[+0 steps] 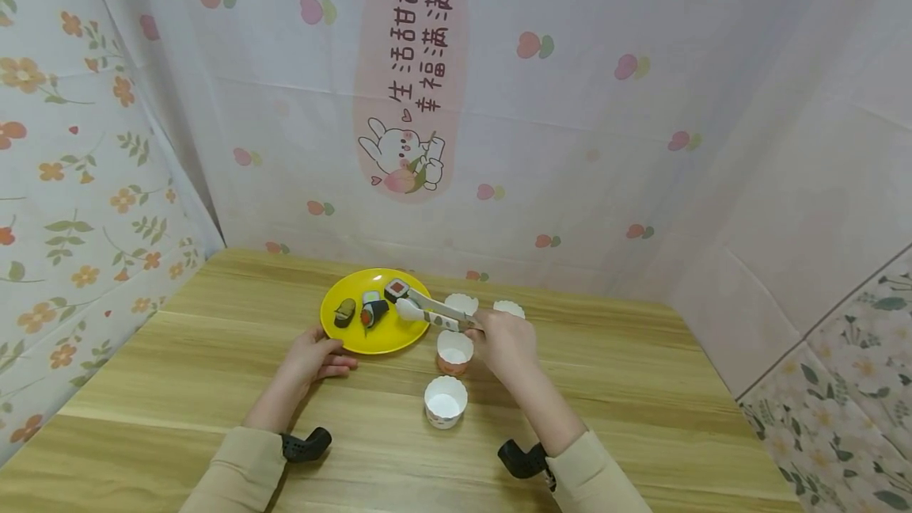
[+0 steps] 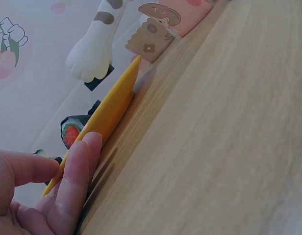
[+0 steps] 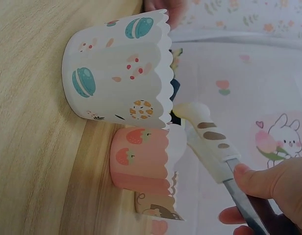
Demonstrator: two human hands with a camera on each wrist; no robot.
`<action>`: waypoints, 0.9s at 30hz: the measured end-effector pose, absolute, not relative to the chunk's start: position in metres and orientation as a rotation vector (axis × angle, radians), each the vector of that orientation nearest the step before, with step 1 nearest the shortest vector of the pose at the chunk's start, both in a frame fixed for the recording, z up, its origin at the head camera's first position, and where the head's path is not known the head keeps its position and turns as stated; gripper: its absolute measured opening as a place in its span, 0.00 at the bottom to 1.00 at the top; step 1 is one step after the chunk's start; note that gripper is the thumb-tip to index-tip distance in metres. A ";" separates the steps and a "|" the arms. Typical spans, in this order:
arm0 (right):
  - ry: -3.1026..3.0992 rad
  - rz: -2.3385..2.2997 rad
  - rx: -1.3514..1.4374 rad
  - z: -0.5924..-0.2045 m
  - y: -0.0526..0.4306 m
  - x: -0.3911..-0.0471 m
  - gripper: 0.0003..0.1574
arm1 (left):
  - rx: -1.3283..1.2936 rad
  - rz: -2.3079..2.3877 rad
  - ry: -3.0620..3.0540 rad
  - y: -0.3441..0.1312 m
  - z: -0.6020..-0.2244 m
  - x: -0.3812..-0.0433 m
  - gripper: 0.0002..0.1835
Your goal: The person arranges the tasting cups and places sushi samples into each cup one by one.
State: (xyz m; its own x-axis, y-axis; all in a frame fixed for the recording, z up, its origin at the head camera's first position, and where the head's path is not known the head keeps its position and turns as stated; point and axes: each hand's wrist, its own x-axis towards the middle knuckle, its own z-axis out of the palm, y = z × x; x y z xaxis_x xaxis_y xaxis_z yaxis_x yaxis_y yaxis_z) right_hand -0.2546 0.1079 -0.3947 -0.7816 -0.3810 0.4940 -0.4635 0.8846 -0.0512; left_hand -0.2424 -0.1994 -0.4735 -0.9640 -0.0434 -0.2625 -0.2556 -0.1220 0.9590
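My left hand [image 1: 313, 362] pinches the near left rim of a yellow plate [image 1: 388, 344], thumb above and fingers underneath. Several toy sushi pieces lie on the plate: an oval-topped piece [image 1: 345, 312], a cone hand roll [image 1: 374, 313], a pale-centred piece [image 1: 371, 297] and a square roll with a red centre [image 1: 397, 289]. My right hand [image 1: 507, 339] grips metal tongs [image 3: 210, 139] with white cat-paw tips. The paw tips reach over the plate's right side, at the square roll; whether they clamp it I cannot tell. In the left wrist view, a dark piece [image 2: 98, 79] shows beneath one paw.
Several scalloped paper cups stand right of the plate: a white one [image 1: 446, 404] nearest, a pink one [image 1: 454, 353] behind it, and others [image 1: 461, 303] farther back, one [image 1: 509, 308] beyond my right hand. A patterned curtain [image 1: 570, 141] hangs behind the wooden table [image 1: 385, 450].
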 end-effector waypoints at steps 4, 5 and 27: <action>-2.559 0.257 0.622 -0.394 0.112 -0.253 0.12 | -0.333 2.227 1.983 -0.199 -0.473 -0.241 0.27; -2.566 0.260 0.616 -0.394 0.113 -0.252 0.11 | -0.330 2.227 1.985 -0.199 -0.473 -0.241 0.27; -2.596 0.343 0.477 -0.394 0.145 -0.239 0.07 | -0.313 2.229 1.977 -0.199 -0.473 -0.241 0.27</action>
